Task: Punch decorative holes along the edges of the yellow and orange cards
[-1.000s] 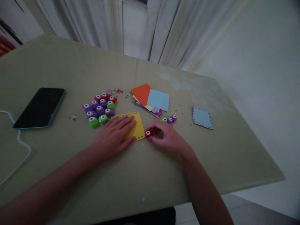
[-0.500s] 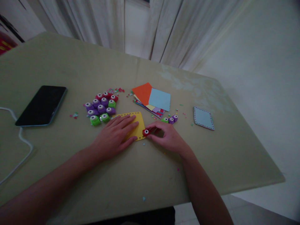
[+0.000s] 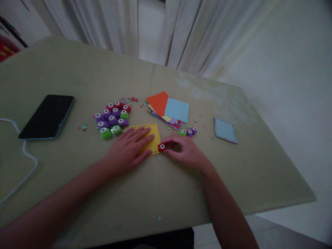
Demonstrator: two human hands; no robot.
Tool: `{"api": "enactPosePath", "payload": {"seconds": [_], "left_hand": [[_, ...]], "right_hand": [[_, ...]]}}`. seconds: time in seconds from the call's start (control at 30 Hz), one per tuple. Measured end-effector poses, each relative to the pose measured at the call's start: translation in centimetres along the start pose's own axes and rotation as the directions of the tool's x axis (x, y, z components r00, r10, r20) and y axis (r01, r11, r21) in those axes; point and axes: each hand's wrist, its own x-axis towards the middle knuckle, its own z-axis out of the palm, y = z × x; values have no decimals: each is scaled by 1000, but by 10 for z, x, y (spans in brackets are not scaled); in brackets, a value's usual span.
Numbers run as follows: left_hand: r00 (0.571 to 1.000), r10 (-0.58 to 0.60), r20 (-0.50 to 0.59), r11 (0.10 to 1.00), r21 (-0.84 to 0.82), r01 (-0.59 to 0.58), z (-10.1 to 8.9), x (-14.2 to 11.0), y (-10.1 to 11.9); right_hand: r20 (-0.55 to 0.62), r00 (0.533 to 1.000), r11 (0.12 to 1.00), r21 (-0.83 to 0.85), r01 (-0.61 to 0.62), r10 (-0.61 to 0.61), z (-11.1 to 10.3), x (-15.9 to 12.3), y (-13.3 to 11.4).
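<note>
My left hand (image 3: 128, 149) lies flat with fingers stretched out on a yellow paper square (image 3: 153, 137) that has small holes along its edges. My right hand (image 3: 184, 151) is closed around a small red paper punch (image 3: 162, 147), which sits at the yellow square's right edge. Both rest on the beige table (image 3: 145, 193).
A cluster of purple, red and green punches (image 3: 112, 119) lies left of the yellow square. A stack of coloured papers (image 3: 168, 109) and a green and a purple punch (image 3: 188, 131) lie behind my right hand. A punched blue square (image 3: 225, 130) is at right, a phone (image 3: 47, 116) with cable at left. Paper bits are scattered.
My right hand has slid the red punch a little to the left, onto the yellow square's right edge. My left hand stays flat on the paper.
</note>
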Motion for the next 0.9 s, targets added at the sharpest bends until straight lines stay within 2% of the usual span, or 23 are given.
{"api": "enactPosePath", "payload": {"seconds": [0.47, 0.73, 0.9], "left_hand": [[1000, -10, 0, 1000, -1, 10, 0, 0, 1], [1000, -4, 18, 1000, 15, 4, 0, 0, 0], [1000, -15, 3, 1000, -6, 15, 1, 1, 1]], "right_hand": [[19, 1000, 999, -25, 20, -20, -3, 0, -3], [-48, 990, 984, 128, -123, 131, 3, 4, -4], [1, 986, 967, 196, -165, 168, 3, 11, -3]]}}
